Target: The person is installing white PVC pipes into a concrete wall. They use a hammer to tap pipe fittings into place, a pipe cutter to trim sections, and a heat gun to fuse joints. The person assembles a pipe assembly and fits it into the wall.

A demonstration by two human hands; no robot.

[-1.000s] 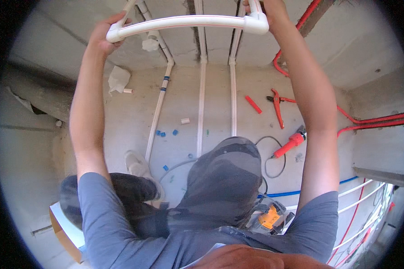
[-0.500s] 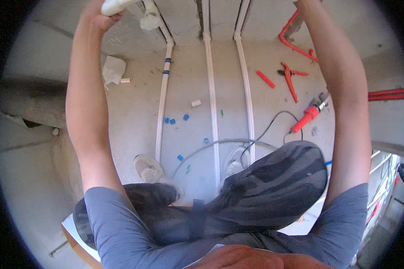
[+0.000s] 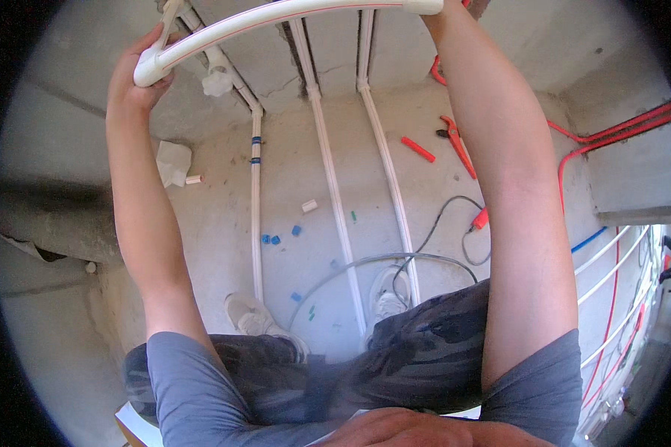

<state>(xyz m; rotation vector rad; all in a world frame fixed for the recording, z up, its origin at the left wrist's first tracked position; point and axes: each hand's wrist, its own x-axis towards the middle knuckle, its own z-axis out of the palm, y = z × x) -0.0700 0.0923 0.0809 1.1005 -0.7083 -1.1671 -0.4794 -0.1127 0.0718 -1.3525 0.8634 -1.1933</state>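
A white plastic pipe (image 3: 276, 15) with a thin red stripe spans the top of the view, bowed by the lens. My left hand (image 3: 130, 82) is closed around the white elbow fitting (image 3: 150, 68) at its left end. Another thin white length rises from that elbow past the fingers. At the pipe's right end sits a second white fitting (image 3: 423, 6). My right hand (image 3: 441, 21) is at this fitting, mostly cut off by the top edge, its fingers hidden. Below the pipe, near my left hand, a white valve knob (image 3: 217, 82) sticks out from a wall pipe.
Three white pipes run down the wall and over the floor, one of them (image 3: 257, 201) with blue clips. Red pipe cutters (image 3: 458, 145), a red tube piece (image 3: 418, 149), a red-handled tool (image 3: 480, 218) with a cord, and blue bits (image 3: 275, 240) lie about. Red conduits (image 3: 626, 130) run at right.
Both hands and the white pipe have come lower into view, and the pipe now shows nearly whole. The view has shifted, so the floor things appear lower and further left.
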